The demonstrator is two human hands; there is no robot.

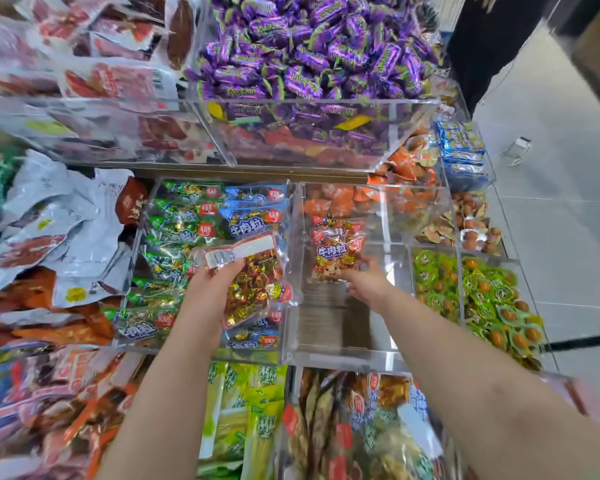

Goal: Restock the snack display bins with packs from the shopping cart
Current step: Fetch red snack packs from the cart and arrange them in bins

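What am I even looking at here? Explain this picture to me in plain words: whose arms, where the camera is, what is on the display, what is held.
There is no machine here. A person wears one wide-angle camera on the head, looking down, so both bare arms reach in from the bottom of the picture.

Below them is a shop display of clear plastic bins. One bin in the middle is nearly empty. The bin to its left holds green and blue snack packs. Behind, a higher bin is heaped with purple wrapped sweets.

The left hand holds a clear pack of gold-wrapped pieces, label side up, over the green and blue packs. The right hand sets an orange pack upright into the nearly empty bin.
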